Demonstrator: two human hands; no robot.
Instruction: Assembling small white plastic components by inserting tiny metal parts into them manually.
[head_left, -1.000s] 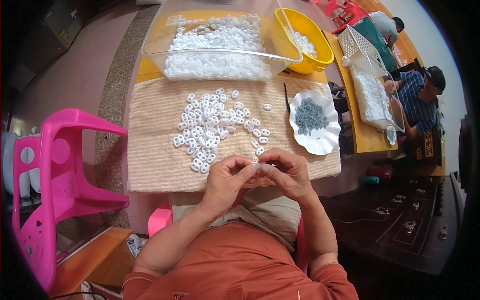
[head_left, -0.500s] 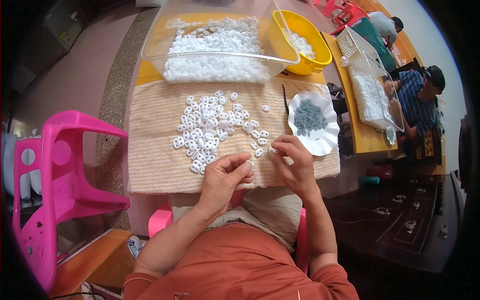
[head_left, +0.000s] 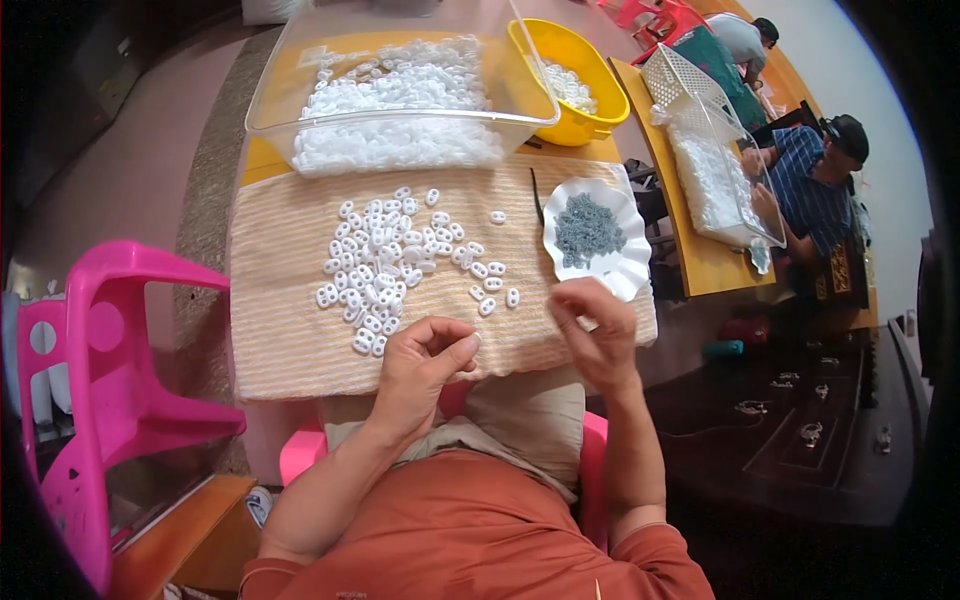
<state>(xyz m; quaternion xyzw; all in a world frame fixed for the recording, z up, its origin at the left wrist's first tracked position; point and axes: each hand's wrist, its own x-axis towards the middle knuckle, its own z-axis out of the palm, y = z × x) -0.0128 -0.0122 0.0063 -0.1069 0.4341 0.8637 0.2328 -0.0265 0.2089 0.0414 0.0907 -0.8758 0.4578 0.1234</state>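
Note:
My left hand (head_left: 425,362), at the cloth's near edge, pinches a small white plastic piece (head_left: 477,338) between thumb and forefinger; only its edge shows. My right hand (head_left: 602,328) is just below the white wavy-rimmed plate (head_left: 631,270), its fingers curled toward the thumb. Whatever its fingertips hold, if anything, cannot be made out. On the plate lies a heap of tiny grey-blue pieces (head_left: 588,230). Left of it, a loose pile of white oval two-hole pieces (head_left: 380,245) covers the middle of the cloth, with several strays (head_left: 488,284) nearer my hands.
A striped cloth (head_left: 280,340) covers the table. Behind the pile stands a clear tub (head_left: 400,120) full of white pieces, beside a yellow basin (head_left: 605,115). A dark strip (head_left: 537,195) lies near the plate. A pink chair (head_left: 150,330) stands left; a person (head_left: 815,175) sits at another table.
My right hand has moved right, away from the stray white pieces and toward the plate. My left hand keeps its pinch. The whole view has shifted a little.

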